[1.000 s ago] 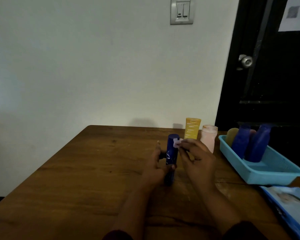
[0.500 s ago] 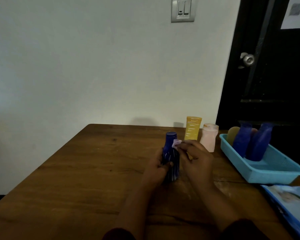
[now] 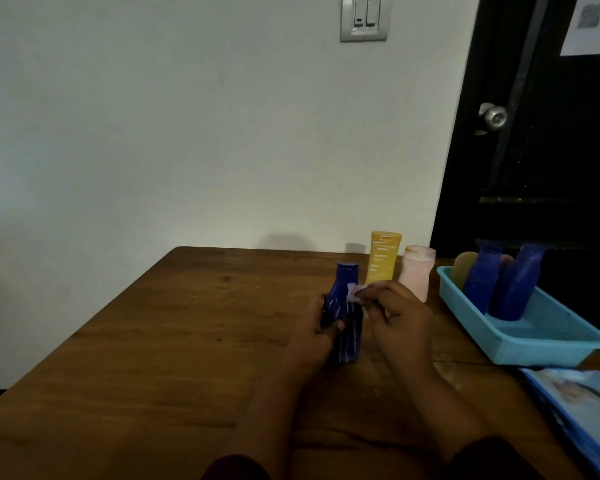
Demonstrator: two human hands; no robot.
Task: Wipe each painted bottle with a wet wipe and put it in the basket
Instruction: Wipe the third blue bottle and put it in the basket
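A dark blue painted bottle [image 3: 345, 306] with pale streaks stands upright on the wooden table [image 3: 174, 341]. My left hand [image 3: 317, 327] grips its left side. My right hand [image 3: 395, 317] pinches a small pale wet wipe [image 3: 353, 292] against the bottle's shoulder. Behind them stand a yellow bottle [image 3: 383, 256] and a pink bottle [image 3: 417, 270]. The light blue basket [image 3: 541, 344] at the right holds two blue bottles [image 3: 499, 282] leaning at its far end, with a yellowish and a pinkish bottle partly hidden behind them.
A blue wet-wipe pack [image 3: 582, 407] lies at the table's near right edge. The table meets a white wall behind. A dark door with a round knob [image 3: 492, 116] stands at the right, behind the basket.
The blue bottle has gone from tilted to upright, and my left hand has closed round its side. My right hand with the wipe has slid down from the cap to the bottle's shoulder.
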